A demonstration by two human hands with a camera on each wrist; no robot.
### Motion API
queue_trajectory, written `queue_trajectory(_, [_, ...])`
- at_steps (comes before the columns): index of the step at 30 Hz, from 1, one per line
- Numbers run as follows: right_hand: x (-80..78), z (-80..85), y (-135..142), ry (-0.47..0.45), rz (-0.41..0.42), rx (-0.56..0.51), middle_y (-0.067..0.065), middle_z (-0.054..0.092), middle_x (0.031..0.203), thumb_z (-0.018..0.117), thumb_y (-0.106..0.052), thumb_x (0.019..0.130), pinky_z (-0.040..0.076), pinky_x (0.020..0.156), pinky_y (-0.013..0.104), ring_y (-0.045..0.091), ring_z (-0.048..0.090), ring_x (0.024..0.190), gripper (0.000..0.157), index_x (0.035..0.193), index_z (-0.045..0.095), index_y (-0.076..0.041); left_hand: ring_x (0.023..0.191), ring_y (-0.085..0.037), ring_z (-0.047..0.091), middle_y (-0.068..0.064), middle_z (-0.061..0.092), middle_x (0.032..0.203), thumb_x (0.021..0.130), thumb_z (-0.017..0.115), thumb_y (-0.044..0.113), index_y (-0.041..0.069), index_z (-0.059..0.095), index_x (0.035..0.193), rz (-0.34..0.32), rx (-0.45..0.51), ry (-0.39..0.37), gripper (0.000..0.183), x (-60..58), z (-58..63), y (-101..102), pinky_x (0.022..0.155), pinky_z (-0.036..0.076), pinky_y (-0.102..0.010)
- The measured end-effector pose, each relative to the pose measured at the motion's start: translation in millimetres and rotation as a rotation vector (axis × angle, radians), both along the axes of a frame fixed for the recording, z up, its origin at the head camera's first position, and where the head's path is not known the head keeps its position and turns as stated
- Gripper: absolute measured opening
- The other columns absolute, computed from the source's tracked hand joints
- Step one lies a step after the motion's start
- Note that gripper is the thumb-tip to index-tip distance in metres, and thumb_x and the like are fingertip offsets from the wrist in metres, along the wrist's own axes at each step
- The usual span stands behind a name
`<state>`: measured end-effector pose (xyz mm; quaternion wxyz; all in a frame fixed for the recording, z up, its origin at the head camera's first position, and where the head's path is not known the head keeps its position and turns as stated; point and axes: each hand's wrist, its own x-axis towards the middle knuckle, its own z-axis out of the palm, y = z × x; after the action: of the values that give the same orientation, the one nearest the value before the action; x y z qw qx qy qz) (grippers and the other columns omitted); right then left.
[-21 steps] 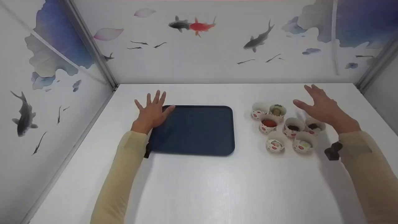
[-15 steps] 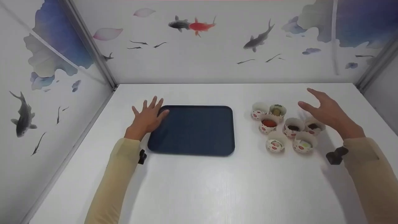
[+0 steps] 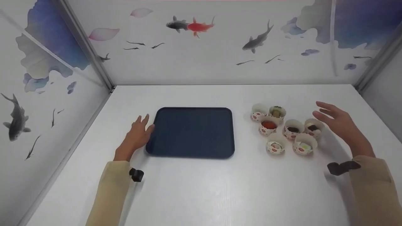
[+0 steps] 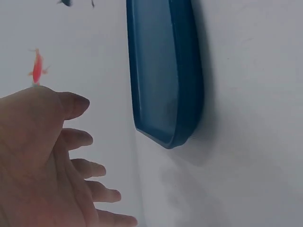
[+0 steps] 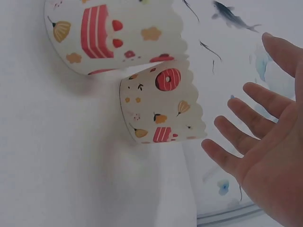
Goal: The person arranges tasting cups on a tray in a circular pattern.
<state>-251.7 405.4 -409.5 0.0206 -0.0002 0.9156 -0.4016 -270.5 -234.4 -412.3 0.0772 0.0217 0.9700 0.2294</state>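
A dark blue rectangular tray (image 3: 191,133) lies flat on the white table. My left hand (image 3: 136,135) is at its left edge with the fingers spread; in the left wrist view the hand (image 4: 47,165) stands apart from the tray (image 4: 158,71) and holds nothing. To the right of the tray stand several patterned paper cups with scalloped rims, among them one with red contents (image 3: 268,125) and one with dark contents (image 3: 293,129). My right hand (image 3: 340,122) hovers beside the rightmost cup (image 3: 313,128), fingers loosely extended and holding nothing. The right wrist view has two cups (image 5: 161,104) near the hand (image 5: 265,146).
White panels printed with fish and lotus leaves wall in the table (image 3: 201,191) at the back (image 3: 207,62) and left (image 3: 19,175). Another panel (image 3: 386,91) rises on the right. A small black wrist camera (image 3: 137,174) sits on each forearm.
Both hands have drawn back toward the person. The left has moved down and left, off the tray's corner; the right has moved down and right, away from the cups. The head view has shifted slightly.
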Motion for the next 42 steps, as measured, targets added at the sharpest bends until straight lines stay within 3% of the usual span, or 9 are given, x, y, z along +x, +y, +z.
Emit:
queue_trajectory(4, [7.7, -4.9, 16, -0.053, 0.015, -0.031, 0.03, 0.012, 0.164, 0.047, -0.051, 0.104, 0.02, 0.112, 0.078, 0.056, 0.019, 0.145, 0.081, 0.161, 0.009, -0.01, 0.149, -0.049, 0.021, -0.035, 0.015, 0.16, 0.107, 0.031, 0.021, 0.001, 0.009, 0.16, 0.033, 0.113, -0.029, 0.061, -0.7, -9.4, 3, 0.125, 0.021, -0.058])
queue_trajectory(9, [12.5, -11.4, 27, -0.134, 0.039, -0.055, 0.029, 0.002, 0.165, 0.04, -0.053, 0.105, 0.018, 0.11, 0.08, 0.058, 0.016, 0.144, 0.083, 0.161, -0.003, -0.01, 0.146, -0.052, 0.026, -0.037, 0.02, 0.156, 0.105, 0.033, 0.018, 0.0, 0.011, 0.159, 0.059, 0.177, -0.024, 0.061, -3.3, -19.0, 8, 0.124, 0.023, -0.059])
queue_trajectory(14, [12.4, -22.7, 26, -0.148, 0.059, -0.035, 0.028, 0.005, 0.165, 0.041, -0.052, 0.105, 0.022, 0.111, 0.078, 0.056, 0.018, 0.144, 0.082, 0.161, -0.002, -0.01, 0.137, -0.052, 0.04, -0.038, 0.036, 0.145, 0.104, 0.037, 0.017, -0.003, 0.026, 0.156, 0.106, 0.21, -0.011, 0.057, -0.6, -24.3, 7, 0.117, 0.035, -0.06])
queue_trajectory(19, [10.9, -25.1, 21, -0.151, 0.1, -0.013, 0.027, 0.011, 0.165, 0.048, -0.049, 0.104, 0.018, 0.112, 0.079, 0.056, 0.013, 0.147, 0.08, 0.162, 0.008, -0.012, 0.136, -0.047, 0.046, -0.036, 0.045, 0.144, 0.103, 0.042, 0.017, -0.007, 0.028, 0.153, 0.152, 0.251, -0.026, 0.057, 1.2, -25.2, 4, 0.116, 0.039, -0.056])
queue_trajectory(25, [7.6, -24.2, 19, -0.174, 0.151, 0.006, 0.025, 0.004, 0.167, 0.058, -0.046, 0.1, 0.016, 0.112, 0.079, 0.057, 0.004, 0.149, 0.084, 0.162, 0.009, -0.016, 0.127, -0.041, 0.055, -0.032, 0.053, 0.138, 0.102, 0.045, 0.013, -0.007, 0.038, 0.149, 0.174, 0.228, -0.049, 0.051, 4.5, -26.0, 3, 0.11, 0.046, -0.052])
queue_trajectory(31, [6.6, -31.6, 17, -0.199, 0.156, 0.042, 0.027, 0.004, 0.167, 0.064, -0.043, 0.097, 0.022, 0.11, 0.079, 0.057, 0.015, 0.147, 0.09, 0.162, 0.006, -0.019, 0.114, -0.035, 0.057, -0.026, 0.055, 0.131, 0.099, 0.042, 0.004, -0.005, 0.044, 0.146, 0.174, 0.212, -0.035, 0.047, 6.2, -25.9, 3, 0.099, 0.05, -0.048])
queue_trajectory(42, [3.7, -36.1, 11, -0.182, 0.124, 0.058, 0.036, 0.003, 0.162, 0.067, -0.049, 0.094, 0.02, 0.111, 0.078, 0.062, 0.013, 0.145, 0.101, 0.162, 0.0, -0.014, 0.114, -0.034, 0.058, -0.024, 0.057, 0.131, 0.1, 0.039, 0.006, 0.0, 0.042, 0.148, 0.166, 0.174, -0.052, 0.049, 5.5, -24.8, 0, 0.1, 0.049, -0.049])
